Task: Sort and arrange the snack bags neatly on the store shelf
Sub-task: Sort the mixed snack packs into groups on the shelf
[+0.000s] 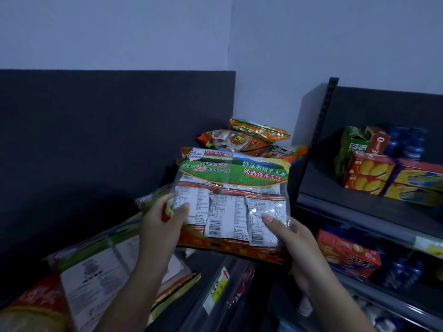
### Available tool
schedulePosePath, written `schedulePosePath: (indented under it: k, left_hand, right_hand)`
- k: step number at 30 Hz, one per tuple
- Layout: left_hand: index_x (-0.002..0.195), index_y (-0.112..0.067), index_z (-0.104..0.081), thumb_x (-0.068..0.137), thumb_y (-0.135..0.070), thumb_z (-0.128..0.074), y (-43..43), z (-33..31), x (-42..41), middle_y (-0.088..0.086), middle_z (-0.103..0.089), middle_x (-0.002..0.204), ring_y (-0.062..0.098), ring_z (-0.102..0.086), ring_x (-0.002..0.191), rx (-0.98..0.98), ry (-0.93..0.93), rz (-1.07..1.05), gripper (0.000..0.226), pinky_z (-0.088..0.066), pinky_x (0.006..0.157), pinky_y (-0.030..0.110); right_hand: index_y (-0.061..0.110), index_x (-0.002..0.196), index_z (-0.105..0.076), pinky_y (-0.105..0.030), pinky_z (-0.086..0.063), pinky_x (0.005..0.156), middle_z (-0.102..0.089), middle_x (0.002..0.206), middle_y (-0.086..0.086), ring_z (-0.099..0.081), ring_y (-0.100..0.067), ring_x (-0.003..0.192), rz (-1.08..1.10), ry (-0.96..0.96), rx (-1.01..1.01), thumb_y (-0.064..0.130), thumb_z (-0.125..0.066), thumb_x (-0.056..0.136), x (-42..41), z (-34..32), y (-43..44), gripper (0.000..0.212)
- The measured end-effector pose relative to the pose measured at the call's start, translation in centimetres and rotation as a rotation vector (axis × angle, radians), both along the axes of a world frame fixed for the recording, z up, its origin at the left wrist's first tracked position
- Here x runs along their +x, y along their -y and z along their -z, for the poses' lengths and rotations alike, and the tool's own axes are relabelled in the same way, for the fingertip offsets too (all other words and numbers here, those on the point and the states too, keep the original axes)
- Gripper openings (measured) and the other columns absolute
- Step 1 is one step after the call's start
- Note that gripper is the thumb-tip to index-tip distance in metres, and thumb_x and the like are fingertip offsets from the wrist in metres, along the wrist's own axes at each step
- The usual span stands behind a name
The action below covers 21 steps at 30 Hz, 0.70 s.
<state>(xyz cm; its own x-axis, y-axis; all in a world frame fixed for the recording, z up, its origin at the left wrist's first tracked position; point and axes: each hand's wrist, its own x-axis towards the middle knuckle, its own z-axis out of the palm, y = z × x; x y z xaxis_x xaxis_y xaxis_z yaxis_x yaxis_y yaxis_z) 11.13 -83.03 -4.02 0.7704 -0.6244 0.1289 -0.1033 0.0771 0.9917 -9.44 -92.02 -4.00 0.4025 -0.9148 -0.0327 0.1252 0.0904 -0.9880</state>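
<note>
1. Lying at the near left, a large flat bag [96, 271] rests with its printed back up, in front of a dark back panel.
2. The left hand [160, 226] grips the left edge of the held bag [230, 200], thumb pressed on the clear front and fingers curled behind.
3. The held bag is in the middle, lifted above the shelf edge, tilted toward the camera, with small white packets showing through it.
4. Behind it, far and slightly right, a pile of bags [251, 140] lies loosely stacked in the corner.
5. A yellow price tag [215, 291] sits on the shelf edge below the held bag.
6. The right hand [292, 238] pinches the bag's lower right corner, thumb on top and fingers underneath.
7. On the right shelf [321, 183] stand stacked boxes [369, 173] with blue bottles [405, 142] behind them; a red carton [347, 255] sits one level lower.
</note>
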Motion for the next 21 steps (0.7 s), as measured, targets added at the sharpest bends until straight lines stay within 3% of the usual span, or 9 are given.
schedulePosePath:
  k: [3, 6, 9, 11, 12, 15, 21]
  left_hand:
    - [0.109, -0.026, -0.062, 0.086, -0.02, -0.068, 4.2, 0.3, -0.4, -0.002, -0.065, 0.107, 0.019, -0.061, 0.1, -0.017, 0.023, -0.024, 0.024, -0.05, 0.082, 0.035]
    - [0.106, -0.026, -0.064, 0.083, -0.018, -0.071, 9.2, -0.1, -1.5, -0.004, -0.067, 0.103, 0.015, -0.065, 0.095, -0.034, 0.009, -0.015, 0.025, -0.052, 0.074, 0.028]
    - [0.109, -0.025, -0.066, 0.082, -0.015, -0.072, 14.2, -1.2, -2.4, -0.008, -0.067, 0.101, -0.003, -0.066, 0.077, -0.09, 0.011, 0.02, 0.029, -0.049, 0.058, 0.011]
    - [0.114, -0.025, -0.066, 0.083, -0.017, -0.071, 17.1, -1.8, -2.8, -0.014, -0.066, 0.104, -0.004, -0.064, 0.084, -0.095, 0.042, 0.027, 0.033, -0.05, 0.066, 0.012]
    - [0.116, -0.025, -0.065, 0.083, -0.019, -0.071, 18.2, -2.0, -2.9, -0.017, -0.065, 0.105, -0.001, -0.063, 0.091, -0.099, 0.05, 0.018, 0.035, -0.051, 0.074, 0.016]
    - [0.12, -0.025, -0.064, 0.083, -0.022, -0.071, 20.7, -1.5, -2.5, -0.02, -0.063, 0.105, 0.005, -0.062, 0.102, -0.085, 0.057, -0.035, 0.037, -0.05, 0.087, 0.028]
    - [0.112, -0.021, -0.068, 0.081, -0.017, -0.072, 23.1, -1.4, 1.7, -0.006, -0.069, 0.103, 0.015, -0.065, 0.097, -0.051, 0.032, -0.112, 0.031, -0.05, 0.076, 0.028]
  right_hand:
    - [0.016, 0.119, -0.061, -0.048, -0.045, 0.1, -0.068, 0.117, -0.004, -0.064, -0.023, 0.108, -0.049, 0.027, 0.017, 0.047, -0.08, 0.063, -0.5, 0.2, 4.1, 0.067]
    - [0.015, 0.111, -0.065, -0.04, -0.052, 0.088, -0.073, 0.103, -0.003, -0.07, -0.018, 0.094, -0.053, 0.019, 0.021, 0.032, -0.073, 0.074, -1.8, -0.2, 9.0, 0.041]
    - [0.014, 0.106, -0.065, -0.027, -0.055, 0.068, -0.074, 0.096, 0.0, -0.071, -0.014, 0.084, -0.054, 0.026, 0.0, 0.026, -0.069, 0.078, -3.0, -1.3, 14.0, 0.031]
    - [0.011, 0.106, -0.065, -0.019, -0.053, 0.056, -0.075, 0.089, 0.003, -0.072, -0.011, 0.078, -0.054, 0.042, -0.008, 0.021, -0.067, 0.082, -3.3, -1.8, 17.4, 0.026]
    - [0.01, 0.106, -0.065, -0.02, -0.054, 0.057, -0.075, 0.088, 0.003, -0.072, -0.012, 0.078, -0.057, 0.041, -0.015, 0.02, -0.068, 0.082, -3.1, -2.2, 18.9, 0.027]
    - [0.013, 0.11, -0.065, -0.041, -0.054, 0.086, -0.073, 0.102, -0.003, -0.07, -0.023, 0.093, -0.095, 0.026, -0.02, 0.032, -0.076, 0.072, -2.0, -2.3, 22.5, 0.044]
    - [0.016, 0.113, -0.065, -0.052, -0.047, 0.096, -0.071, 0.108, -0.006, -0.067, -0.027, 0.101, -0.176, 0.049, 0.02, 0.038, -0.082, 0.066, 3.2, -1.5, 26.4, 0.054]
